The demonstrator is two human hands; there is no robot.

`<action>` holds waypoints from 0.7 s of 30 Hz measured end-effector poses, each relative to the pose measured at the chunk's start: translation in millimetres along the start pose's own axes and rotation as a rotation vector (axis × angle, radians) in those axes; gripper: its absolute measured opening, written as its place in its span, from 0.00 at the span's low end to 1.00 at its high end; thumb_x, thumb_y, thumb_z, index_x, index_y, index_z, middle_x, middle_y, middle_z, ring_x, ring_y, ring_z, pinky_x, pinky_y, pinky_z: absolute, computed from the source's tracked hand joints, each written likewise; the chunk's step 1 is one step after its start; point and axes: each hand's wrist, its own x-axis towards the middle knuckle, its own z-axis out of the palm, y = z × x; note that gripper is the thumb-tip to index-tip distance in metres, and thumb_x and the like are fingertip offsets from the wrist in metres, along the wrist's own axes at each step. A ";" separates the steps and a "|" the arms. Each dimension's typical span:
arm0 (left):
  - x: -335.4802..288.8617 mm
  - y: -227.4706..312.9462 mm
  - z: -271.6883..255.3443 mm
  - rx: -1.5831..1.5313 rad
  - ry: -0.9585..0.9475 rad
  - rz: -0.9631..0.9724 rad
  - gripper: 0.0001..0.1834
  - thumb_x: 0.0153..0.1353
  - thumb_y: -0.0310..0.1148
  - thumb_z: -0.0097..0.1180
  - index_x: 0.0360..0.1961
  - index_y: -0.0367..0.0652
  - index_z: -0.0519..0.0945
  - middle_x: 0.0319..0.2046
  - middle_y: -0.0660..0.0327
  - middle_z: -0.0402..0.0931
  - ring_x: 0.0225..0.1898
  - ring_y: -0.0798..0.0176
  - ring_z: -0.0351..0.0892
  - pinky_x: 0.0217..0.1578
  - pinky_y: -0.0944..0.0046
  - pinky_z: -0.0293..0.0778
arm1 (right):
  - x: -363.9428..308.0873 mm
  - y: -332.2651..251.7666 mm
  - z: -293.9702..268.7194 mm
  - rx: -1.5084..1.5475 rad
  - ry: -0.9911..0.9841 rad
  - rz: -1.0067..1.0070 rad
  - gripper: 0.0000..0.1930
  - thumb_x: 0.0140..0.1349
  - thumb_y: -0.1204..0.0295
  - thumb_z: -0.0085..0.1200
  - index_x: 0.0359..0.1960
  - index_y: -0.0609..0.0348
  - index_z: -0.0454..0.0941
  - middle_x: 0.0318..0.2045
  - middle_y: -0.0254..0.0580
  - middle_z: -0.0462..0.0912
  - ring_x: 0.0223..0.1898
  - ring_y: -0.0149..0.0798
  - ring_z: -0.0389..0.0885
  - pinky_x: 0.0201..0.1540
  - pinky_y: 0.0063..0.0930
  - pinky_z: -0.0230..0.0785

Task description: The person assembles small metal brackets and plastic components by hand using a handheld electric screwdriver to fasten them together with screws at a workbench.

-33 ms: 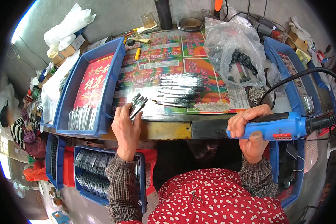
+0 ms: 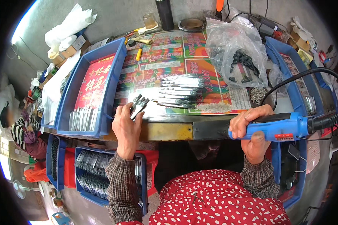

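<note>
while in hands (image 2: 125, 129), rods (image 2: 141, 108), tool (image 2: 279, 128)

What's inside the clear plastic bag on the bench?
The clear bag holds a loose cluster of small dark pieces. Folds and glare blur their shapes; any pieces beneath the top ones are covered.

the dark-tipped rods (image 2: 140, 105) in the left hand (image 2: 126, 127) have turned slightly, showing brighter sides.
</note>
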 end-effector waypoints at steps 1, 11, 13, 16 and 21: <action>3.5 -5.6 2.4 0.044 -0.029 0.010 0.20 0.45 0.32 0.63 0.40 0.36 0.75 0.32 0.52 0.72 0.32 0.50 0.74 0.32 0.58 0.68 | -0.1 -0.2 -0.3 -0.002 0.009 -0.002 0.23 0.48 0.63 0.65 0.35 0.63 0.64 0.18 0.39 0.72 0.20 0.34 0.71 0.27 0.29 0.68; 26.2 -26.3 11.0 0.144 -0.168 0.072 0.20 0.44 0.40 0.64 0.34 0.36 0.77 0.32 0.53 0.70 0.35 0.51 0.72 0.35 0.56 0.69 | 0.0 1.9 1.1 -0.015 -0.011 -0.026 0.22 0.49 0.64 0.64 0.36 0.62 0.64 0.17 0.40 0.72 0.19 0.34 0.71 0.26 0.30 0.67; 29.5 -29.1 10.7 0.137 -0.189 0.072 0.22 0.42 0.42 0.65 0.31 0.35 0.76 0.31 0.54 0.69 0.36 0.51 0.71 0.36 0.56 0.68 | 0.8 2.4 1.2 -0.009 -0.012 -0.040 0.22 0.49 0.64 0.63 0.36 0.62 0.64 0.17 0.40 0.72 0.19 0.35 0.71 0.25 0.30 0.67; 34.9 -30.9 10.1 0.118 -0.230 0.052 0.23 0.41 0.44 0.65 0.31 0.35 0.75 0.30 0.53 0.69 0.35 0.51 0.71 0.34 0.56 0.68 | 2.3 3.1 1.8 -0.022 -0.004 -0.049 0.22 0.50 0.63 0.63 0.35 0.62 0.64 0.16 0.40 0.71 0.18 0.34 0.71 0.24 0.30 0.67; 38.6 -36.0 14.1 0.002 -0.247 0.051 0.25 0.39 0.44 0.66 0.28 0.33 0.73 0.27 0.49 0.71 0.31 0.49 0.74 0.32 0.54 0.69 | 4.8 2.7 0.4 -0.074 -0.006 -0.059 0.22 0.51 0.60 0.61 0.35 0.61 0.63 0.16 0.39 0.70 0.18 0.33 0.70 0.24 0.29 0.67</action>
